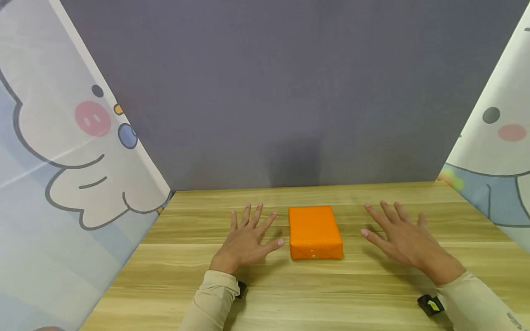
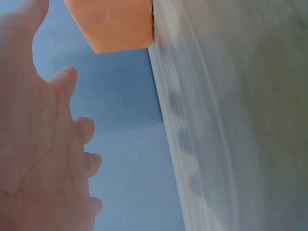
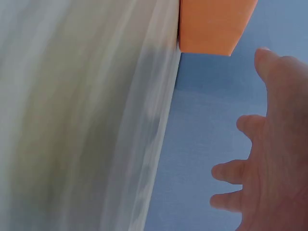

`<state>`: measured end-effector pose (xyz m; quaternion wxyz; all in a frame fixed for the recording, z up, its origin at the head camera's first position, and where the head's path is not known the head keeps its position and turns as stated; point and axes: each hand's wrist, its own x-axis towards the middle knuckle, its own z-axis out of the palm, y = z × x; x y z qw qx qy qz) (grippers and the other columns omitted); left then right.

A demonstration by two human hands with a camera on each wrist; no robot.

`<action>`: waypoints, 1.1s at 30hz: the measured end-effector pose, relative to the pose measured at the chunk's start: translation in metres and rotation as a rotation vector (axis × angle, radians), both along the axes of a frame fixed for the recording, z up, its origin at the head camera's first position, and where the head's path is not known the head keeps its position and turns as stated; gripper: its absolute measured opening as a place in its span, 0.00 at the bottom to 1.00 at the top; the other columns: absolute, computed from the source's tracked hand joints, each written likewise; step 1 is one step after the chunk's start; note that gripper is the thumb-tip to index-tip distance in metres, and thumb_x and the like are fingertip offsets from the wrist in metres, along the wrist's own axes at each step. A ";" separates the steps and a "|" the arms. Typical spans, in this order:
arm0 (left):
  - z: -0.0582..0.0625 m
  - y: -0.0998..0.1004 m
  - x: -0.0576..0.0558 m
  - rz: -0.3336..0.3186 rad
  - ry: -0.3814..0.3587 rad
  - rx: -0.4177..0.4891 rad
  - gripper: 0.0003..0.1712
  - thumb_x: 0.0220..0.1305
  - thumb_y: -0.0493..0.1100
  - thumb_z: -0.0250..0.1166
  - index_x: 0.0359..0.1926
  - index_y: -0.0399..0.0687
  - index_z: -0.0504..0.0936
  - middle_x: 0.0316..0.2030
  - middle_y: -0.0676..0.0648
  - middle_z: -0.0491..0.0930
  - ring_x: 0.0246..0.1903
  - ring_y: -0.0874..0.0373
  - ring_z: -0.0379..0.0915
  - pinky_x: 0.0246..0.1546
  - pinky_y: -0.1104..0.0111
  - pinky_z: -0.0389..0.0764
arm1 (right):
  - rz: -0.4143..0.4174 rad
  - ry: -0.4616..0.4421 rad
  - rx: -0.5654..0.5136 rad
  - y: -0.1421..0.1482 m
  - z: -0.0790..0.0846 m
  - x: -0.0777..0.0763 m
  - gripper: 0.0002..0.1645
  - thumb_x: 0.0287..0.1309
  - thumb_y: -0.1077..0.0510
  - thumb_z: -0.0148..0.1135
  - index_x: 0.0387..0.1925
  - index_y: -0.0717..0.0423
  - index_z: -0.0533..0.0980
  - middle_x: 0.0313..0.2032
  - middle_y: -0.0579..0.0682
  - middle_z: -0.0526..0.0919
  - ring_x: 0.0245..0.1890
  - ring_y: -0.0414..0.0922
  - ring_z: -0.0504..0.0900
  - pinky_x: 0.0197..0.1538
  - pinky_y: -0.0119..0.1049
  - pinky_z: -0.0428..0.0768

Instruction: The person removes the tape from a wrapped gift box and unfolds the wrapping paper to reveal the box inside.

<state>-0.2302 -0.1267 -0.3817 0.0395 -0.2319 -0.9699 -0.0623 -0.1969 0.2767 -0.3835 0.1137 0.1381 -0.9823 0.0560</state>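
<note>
Head view: my left hand and right hand flank the orange box on the worktop, fingers spread, not touching it; probably pre-contact, so the next move likely calls for closing inward.

The box looks smooth and paper-wrapped, the tabletop wood-grained, the panel matt.

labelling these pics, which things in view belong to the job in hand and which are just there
Likely in the job:
left grip
right grip
orange box, between them

Just there:
wood-grain tabletop
grey panel behind
cartoon-printed sheets either side
</note>
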 end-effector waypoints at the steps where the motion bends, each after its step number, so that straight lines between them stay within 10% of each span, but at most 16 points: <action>1: 0.000 0.001 0.000 -0.005 0.000 0.005 0.48 0.62 0.85 0.32 0.79 0.76 0.44 0.78 0.49 0.33 0.76 0.44 0.22 0.69 0.38 0.25 | 0.000 -0.001 0.001 -0.001 0.000 0.000 0.46 0.70 0.29 0.45 0.80 0.42 0.49 0.73 0.70 0.56 0.69 0.76 0.53 0.53 0.86 0.43; 19: -0.006 0.019 -0.001 -0.107 0.090 0.154 0.46 0.66 0.78 0.45 0.76 0.61 0.63 0.71 0.48 0.65 0.71 0.48 0.57 0.68 0.33 0.39 | 0.079 -0.024 -0.071 -0.014 0.001 0.003 0.40 0.74 0.34 0.45 0.77 0.50 0.58 0.61 0.64 0.77 0.56 0.65 0.78 0.54 0.76 0.65; 33: -0.001 0.035 0.006 -0.103 -0.079 0.262 0.42 0.73 0.73 0.41 0.77 0.58 0.59 0.57 0.50 0.81 0.57 0.52 0.76 0.65 0.45 0.64 | 0.080 -0.072 -0.138 -0.029 -0.002 0.003 0.36 0.75 0.35 0.44 0.66 0.56 0.72 0.46 0.52 0.86 0.45 0.54 0.85 0.41 0.59 0.81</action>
